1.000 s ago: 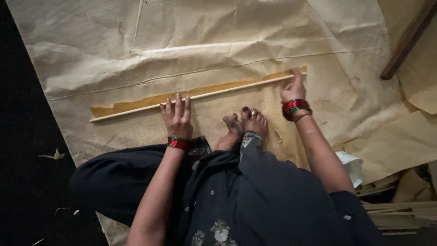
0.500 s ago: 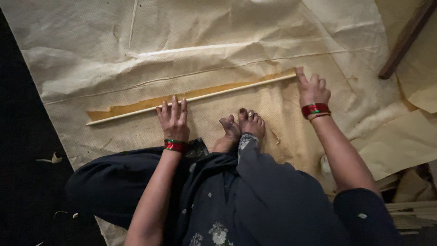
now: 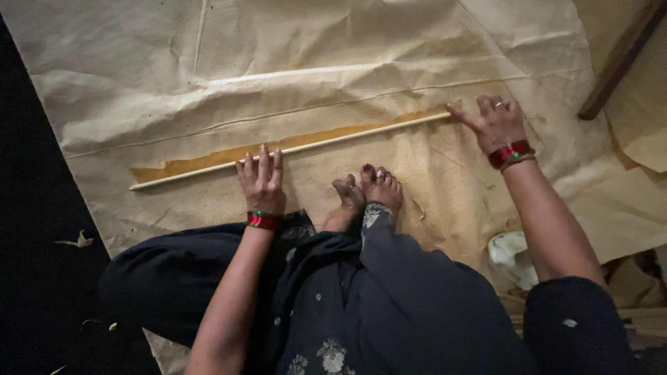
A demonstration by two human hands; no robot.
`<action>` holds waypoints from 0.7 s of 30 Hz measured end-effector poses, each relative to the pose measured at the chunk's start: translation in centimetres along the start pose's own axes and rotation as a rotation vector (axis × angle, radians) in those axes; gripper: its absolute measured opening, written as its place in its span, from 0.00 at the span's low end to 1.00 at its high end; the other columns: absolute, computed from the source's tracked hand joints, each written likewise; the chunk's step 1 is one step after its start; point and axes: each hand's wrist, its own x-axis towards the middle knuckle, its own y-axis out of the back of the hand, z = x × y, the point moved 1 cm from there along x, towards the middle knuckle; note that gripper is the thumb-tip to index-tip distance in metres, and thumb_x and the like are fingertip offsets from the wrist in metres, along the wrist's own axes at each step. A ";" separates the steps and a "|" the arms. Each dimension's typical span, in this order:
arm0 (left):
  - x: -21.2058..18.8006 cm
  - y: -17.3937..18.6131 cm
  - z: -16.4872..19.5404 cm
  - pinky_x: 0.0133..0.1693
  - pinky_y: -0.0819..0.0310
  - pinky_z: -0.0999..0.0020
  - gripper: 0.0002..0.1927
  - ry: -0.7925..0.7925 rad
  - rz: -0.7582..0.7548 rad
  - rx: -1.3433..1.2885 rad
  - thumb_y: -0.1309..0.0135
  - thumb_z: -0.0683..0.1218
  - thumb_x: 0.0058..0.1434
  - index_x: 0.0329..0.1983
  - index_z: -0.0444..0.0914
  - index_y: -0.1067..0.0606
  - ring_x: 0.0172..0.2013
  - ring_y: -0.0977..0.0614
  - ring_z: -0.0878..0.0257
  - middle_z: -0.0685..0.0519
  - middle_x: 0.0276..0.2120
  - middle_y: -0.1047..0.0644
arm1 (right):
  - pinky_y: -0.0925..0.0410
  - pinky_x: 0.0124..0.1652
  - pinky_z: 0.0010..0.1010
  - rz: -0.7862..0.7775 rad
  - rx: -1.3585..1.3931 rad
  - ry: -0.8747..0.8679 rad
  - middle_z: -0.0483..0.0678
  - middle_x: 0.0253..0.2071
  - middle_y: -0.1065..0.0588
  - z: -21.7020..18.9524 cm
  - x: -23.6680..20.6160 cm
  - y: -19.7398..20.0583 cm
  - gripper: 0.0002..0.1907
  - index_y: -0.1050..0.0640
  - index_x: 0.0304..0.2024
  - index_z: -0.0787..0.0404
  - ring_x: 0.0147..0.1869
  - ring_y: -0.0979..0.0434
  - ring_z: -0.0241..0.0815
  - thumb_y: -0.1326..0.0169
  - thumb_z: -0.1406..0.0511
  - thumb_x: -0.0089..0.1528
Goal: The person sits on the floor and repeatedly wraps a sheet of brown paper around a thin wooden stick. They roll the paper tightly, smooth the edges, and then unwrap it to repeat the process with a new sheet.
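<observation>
I see a big sheet of tan paper [image 3: 333,62] spread over a dark floor [image 3: 31,264], wrinkled toward 12 o'clock. From 9 o'clock toward 2 o'clock a long thin stick [image 3: 208,169] lies across it, along a darker amber strip [image 3: 201,161]. My left hand [image 3: 262,182] lies flat, fingers together, the tips touching the stick near its middle; it grips nothing. It is almost where it was half a second ago. At 6 o'clock of the stick my bare feet [image 3: 367,191] rest on the paper. My right hand [image 3: 495,123] has slid outward toward 3 o'clock, and now only the spread fingertips press the stick's far end, open, not closed around it. A dark wooden bar [image 3: 618,62] lies at 2 o'clock.
</observation>
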 end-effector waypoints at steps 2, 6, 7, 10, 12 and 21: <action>0.0 0.1 0.0 0.67 0.46 0.33 0.30 -0.015 0.004 -0.035 0.51 0.36 0.59 0.66 0.42 0.24 0.64 0.30 0.33 0.42 0.67 0.29 | 0.33 0.47 0.40 -0.026 -0.051 0.033 0.45 0.56 0.27 1.4 0.2 0.1 0.36 0.36 0.72 0.16 0.58 0.27 0.41 0.57 0.67 0.72; 0.1 0.2 0.0 0.68 0.46 0.33 0.30 -0.011 0.030 0.006 0.51 0.35 0.59 0.66 0.43 0.25 0.64 0.30 0.35 0.43 0.67 0.29 | 0.36 0.53 0.41 -0.092 -0.097 0.095 0.44 0.56 0.28 3.3 -0.4 0.1 0.37 0.37 0.75 0.20 0.61 0.29 0.40 0.56 0.68 0.72; 0.1 0.2 0.1 0.68 0.45 0.33 0.31 -0.006 0.033 0.000 0.51 0.35 0.59 0.67 0.43 0.25 0.64 0.30 0.35 0.43 0.67 0.29 | 0.36 0.52 0.41 -0.074 -0.095 0.076 0.44 0.57 0.28 3.3 -0.5 0.0 0.38 0.38 0.76 0.19 0.60 0.30 0.41 0.57 0.69 0.72; 0.1 0.2 0.1 0.68 0.46 0.33 0.31 -0.006 0.016 0.012 0.51 0.35 0.59 0.67 0.43 0.25 0.64 0.30 0.35 0.43 0.67 0.29 | 0.37 0.52 0.40 -0.058 -0.077 0.083 0.45 0.60 0.28 2.5 -0.2 -0.2 0.41 0.41 0.78 0.18 0.60 0.32 0.42 0.56 0.71 0.72; 0.1 0.2 0.1 0.68 0.46 0.32 0.31 -0.017 0.010 0.015 0.51 0.35 0.58 0.67 0.43 0.24 0.64 0.30 0.35 0.43 0.67 0.29 | 0.38 0.54 0.40 -0.084 -0.056 0.159 0.45 0.63 0.29 1.8 0.5 -0.2 0.42 0.40 0.79 0.17 0.62 0.33 0.41 0.55 0.69 0.71; 0.4 0.6 0.2 0.68 0.46 0.34 0.30 -0.014 0.012 0.009 0.51 0.35 0.60 0.67 0.43 0.25 0.64 0.30 0.35 0.43 0.67 0.29 | 0.42 0.63 0.45 0.275 -0.061 0.303 0.44 0.64 0.32 1.1 2.6 0.7 0.27 0.30 0.72 0.28 0.70 0.36 0.41 0.49 0.58 0.70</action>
